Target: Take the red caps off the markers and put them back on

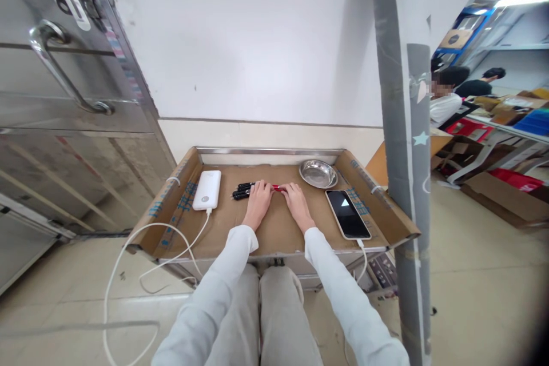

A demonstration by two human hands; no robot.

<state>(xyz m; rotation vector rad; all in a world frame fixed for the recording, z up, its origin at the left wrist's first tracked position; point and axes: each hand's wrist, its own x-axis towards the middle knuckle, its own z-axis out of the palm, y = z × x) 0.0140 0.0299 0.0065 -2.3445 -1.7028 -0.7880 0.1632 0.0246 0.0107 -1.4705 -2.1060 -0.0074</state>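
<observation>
My left hand [257, 203] and my right hand [297, 205] rest side by side on the cardboard-lined tray table [274, 229]. Both curl their fingers round a thin red pen-like item [277, 187] that lies crosswise between them. Just left of my left fingers lies a small bunch of black pens [242, 190]. Both arms wear pale long sleeves.
A white power bank [206, 190] with a white cable [128, 263] lies at the left. A steel dish [318, 174] and a phone [347, 214] with a lit screen lie at the right. A grey pole [405, 154] stands right. Metal cabinet [64, 97] left; people sit far right.
</observation>
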